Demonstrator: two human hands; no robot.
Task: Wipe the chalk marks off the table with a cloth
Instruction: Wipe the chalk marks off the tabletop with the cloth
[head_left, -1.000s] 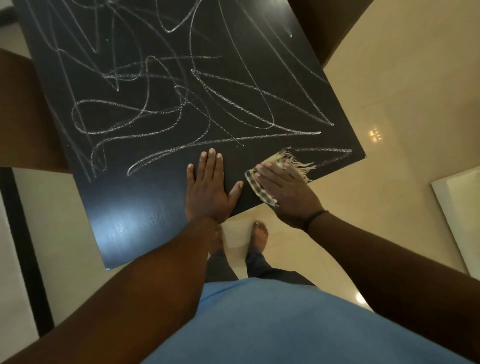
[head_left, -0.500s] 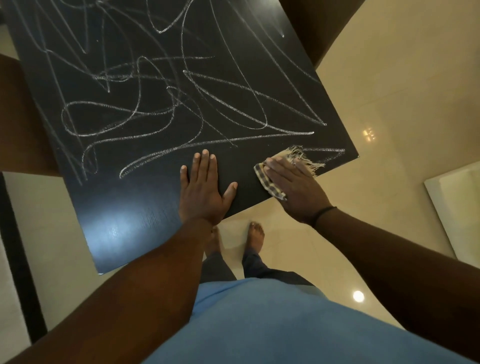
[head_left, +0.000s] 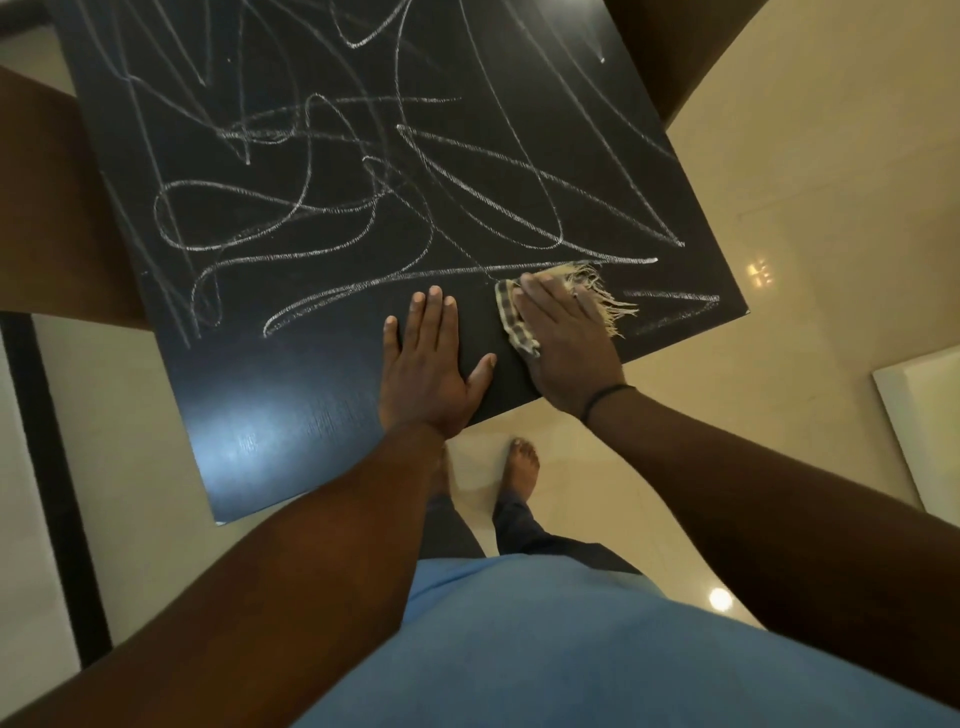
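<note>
Fingers of the left hand (head_left: 434, 371) lie flat and close together on the dark worktop (head_left: 291, 415), thumb splayed to the right, holding nothing. Prob. a brace: palm near the front edge, w/ body weight steadying the top while the other arm scrubs. To its left the surface is bare and glossy, a light glare on it, no chalk there.

Chalk marks (head_left: 363, 208) cover most of the top beyond both hands: loops and long strokes from the far left edge across to the right. The nearest line runs just past the left fingertips and on to the cloth.

Right of the brace hand, w/ a gap between, the right hand (head_left: 566, 338) presses flat on the cloth (head_left: 511, 317), a checked rag w/ a frayed fringe sticking out past the hand on the far-right side. Fingers there are extended and together, pinning the rag to the top rather than gripping it; a flat palm spreads pressure over more cloth, so each pass should clear a wider band. Rag sits at the near right part of the top, its front edge touching that long chalk line.

Further right, faint strokes remain near the right corner (head_left: 670, 301). Judging by the coverage, the wiping is barely begun; nearly all the marks are left.
</note>
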